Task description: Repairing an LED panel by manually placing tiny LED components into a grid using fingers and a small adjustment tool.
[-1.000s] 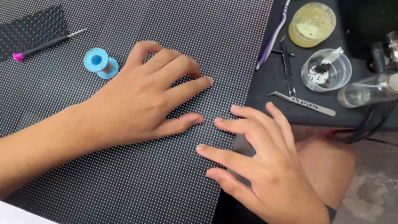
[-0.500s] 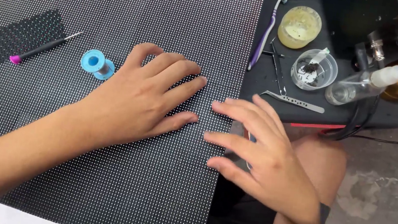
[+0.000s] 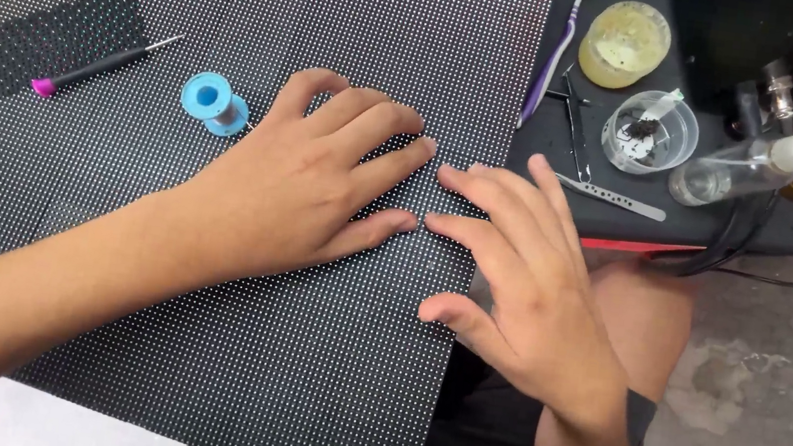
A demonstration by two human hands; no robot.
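The dotted black panel (image 3: 199, 350) covers most of the view; both palms lie flat on it, grasping nothing — left hand (image 3: 295, 190) near a blue spool (image 3: 213, 102), right hand (image 3: 531, 280) at the panel's right edge. Beyond sits a dark bench (image 3: 620, 205) with jars, above grey concrete floor (image 3: 758, 399).

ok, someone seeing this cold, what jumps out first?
Two bare hands pressed flat, side by side, on a big black dotted LED panel that fills most of the view: the left hand mid-panel, the right hand over its right edge. Next, the small blue spool just left of the left hand. Then the cluttered dark bench top right, with a round yellow tub and a clear dish.
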